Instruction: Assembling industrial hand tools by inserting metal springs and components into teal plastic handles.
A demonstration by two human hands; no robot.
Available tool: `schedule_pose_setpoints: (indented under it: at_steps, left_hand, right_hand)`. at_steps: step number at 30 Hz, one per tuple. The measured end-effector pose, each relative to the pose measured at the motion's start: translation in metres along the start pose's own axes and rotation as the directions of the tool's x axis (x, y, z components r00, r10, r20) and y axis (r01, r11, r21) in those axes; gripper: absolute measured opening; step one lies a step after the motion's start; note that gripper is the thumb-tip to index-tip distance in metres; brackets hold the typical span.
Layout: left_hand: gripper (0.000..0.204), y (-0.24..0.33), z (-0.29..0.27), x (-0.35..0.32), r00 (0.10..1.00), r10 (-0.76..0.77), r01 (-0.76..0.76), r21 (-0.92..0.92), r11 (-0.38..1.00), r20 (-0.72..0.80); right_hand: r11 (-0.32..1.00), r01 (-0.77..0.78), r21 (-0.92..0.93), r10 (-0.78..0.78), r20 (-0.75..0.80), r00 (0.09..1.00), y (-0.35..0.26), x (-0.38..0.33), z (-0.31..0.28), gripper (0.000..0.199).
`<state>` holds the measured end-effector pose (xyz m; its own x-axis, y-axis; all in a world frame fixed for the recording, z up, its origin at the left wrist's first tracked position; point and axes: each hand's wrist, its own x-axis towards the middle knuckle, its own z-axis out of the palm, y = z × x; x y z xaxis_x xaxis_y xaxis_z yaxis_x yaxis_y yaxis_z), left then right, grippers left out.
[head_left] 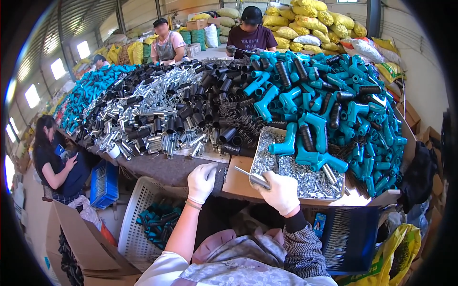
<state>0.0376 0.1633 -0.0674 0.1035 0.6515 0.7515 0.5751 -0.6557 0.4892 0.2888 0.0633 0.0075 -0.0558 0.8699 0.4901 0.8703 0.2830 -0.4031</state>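
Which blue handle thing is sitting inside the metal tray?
The teal handle lying at the metal tray's upper left corner, on the small silver parts; the other teal handles sit in the heap behind.

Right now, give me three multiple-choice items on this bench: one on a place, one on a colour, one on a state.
1. Where does the metal tray of small silver parts lie?
A. In front of the right hand, under the edge of the teal pile
B. On the floor beside the white basket
C. On the yellow sacks at the back

2. What colour are the pistol-shaped plastic handles heaped on the right?
A. Red
B. Teal
C. White

3. What is the state of the right hand?
A. Bare and open flat
B. Gloved and closed on a silver metal tool
C. Gloved and resting in the basket

Answers: 1 A, the tray sits on the bench just beyond that hand; 2 B, the heap is blue-green; 3 B, a white glove grips the tool, while the left hand rests fisted on the bench edge.
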Motion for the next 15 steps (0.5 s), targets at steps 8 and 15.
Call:
schedule_pose_setpoints:
  at_steps: [8, 15]
  left_hand:
    - [0.014, 0.0019, -0.0017, -0.0014, 1.0, 0.005, -0.005, 0.002, 1.0, -0.005]
    - [0.014, 0.0048, -0.0012, 0.0, 1.0, 0.0, 0.0, -0.017, 1.0, -0.004]
  right_hand:
    - [1.0, 0.0, 0.004, 0.0, -0.026, 1.0, -0.0022, -0.0018, 0.001, 0.032]
    - [1.0, -0.003, 0.003, 0.003, -0.021, 1.0, -0.0004, -0.0024, -0.0001, 0.031]
